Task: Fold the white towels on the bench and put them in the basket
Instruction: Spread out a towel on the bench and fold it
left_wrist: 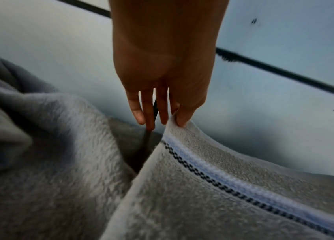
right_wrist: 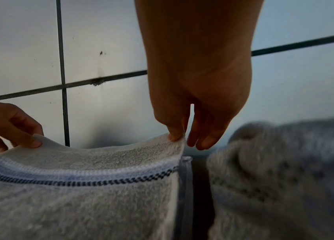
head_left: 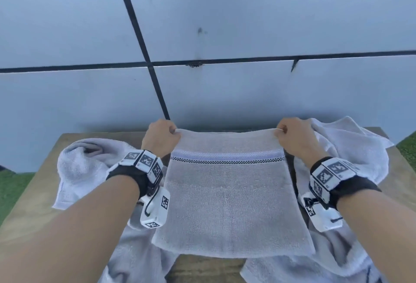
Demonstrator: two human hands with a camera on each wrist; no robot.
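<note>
1. The left hand [head_left: 161,137] pinches the far left corner of a white towel [head_left: 227,204]. In the left wrist view the thumb and the index finger press the towel edge between them, while the other fingers [left_wrist: 148,112] hang almost straight and hold nothing.
2. The right hand [head_left: 295,137] pinches the far right corner of the same towel. In the right wrist view the thumb and one finger close on the corner, and the other fingers [right_wrist: 207,139] point down, loosely together.
3. The towel is stretched between the two hands. Its far edge is lifted a little above the wooden bench [head_left: 33,195], near the back edge of the bench. The rest of the towel lies toward the front edge, in the middle of the bench.
4. A band with a pale blue stripe and a dark checkered line [head_left: 227,160] crosses the towel near its far edge.
5. A crumpled white towel [head_left: 78,170] lies near the left edge of the bench, and another crumpled white towel [head_left: 351,147] lies near the right edge. Their cloth reaches under the held towel at the front.
6. Behind the bench stands a wall of large pale tiles [head_left: 247,23] with dark joints.
7. Green ground [head_left: 11,188] shows beside the bench on the left.
</note>
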